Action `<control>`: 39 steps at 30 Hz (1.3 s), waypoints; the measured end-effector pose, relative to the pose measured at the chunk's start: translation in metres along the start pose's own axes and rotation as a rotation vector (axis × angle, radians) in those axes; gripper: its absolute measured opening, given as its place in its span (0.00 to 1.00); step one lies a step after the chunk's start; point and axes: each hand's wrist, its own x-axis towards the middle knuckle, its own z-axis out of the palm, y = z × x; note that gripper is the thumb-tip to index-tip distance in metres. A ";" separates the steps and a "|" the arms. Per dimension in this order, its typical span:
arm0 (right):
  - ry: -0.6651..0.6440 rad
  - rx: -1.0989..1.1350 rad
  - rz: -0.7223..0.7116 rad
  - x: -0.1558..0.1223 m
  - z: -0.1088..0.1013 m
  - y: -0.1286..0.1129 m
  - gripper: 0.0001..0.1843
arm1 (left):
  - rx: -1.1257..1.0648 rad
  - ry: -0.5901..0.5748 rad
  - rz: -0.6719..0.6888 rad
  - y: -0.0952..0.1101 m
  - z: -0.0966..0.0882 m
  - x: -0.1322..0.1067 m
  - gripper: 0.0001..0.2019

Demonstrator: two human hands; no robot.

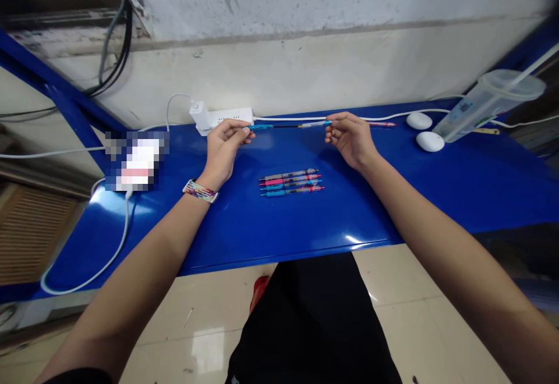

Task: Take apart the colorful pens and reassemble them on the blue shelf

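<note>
My left hand (225, 148) pinches the blue grip section (262, 127) of a ballpoint pen between thumb and fingers. From that section a thin dark refill (286, 126) runs rightward into a clear pen barrel (313, 124). The barrel's blue end is pinched by my right hand (353, 138). Both hands hold the parts roughly level above the blue table. Below and between them, several assembled pens (290, 182) with grey, pink and blue grips lie side by side. Another pen with red ends (383, 124) lies behind my right hand, partly hidden.
A white power strip (231, 116) with a plug stands at the back, near my left hand. Left on the blue table (244, 227) is a pixelated phone (137, 163) on a white cable. Two white rounded objects (430, 141) and a clear plastic container (476, 107) stand at right.
</note>
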 end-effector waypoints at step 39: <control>-0.009 0.030 -0.007 0.002 0.000 0.002 0.07 | -0.036 -0.020 0.021 -0.006 -0.001 0.002 0.06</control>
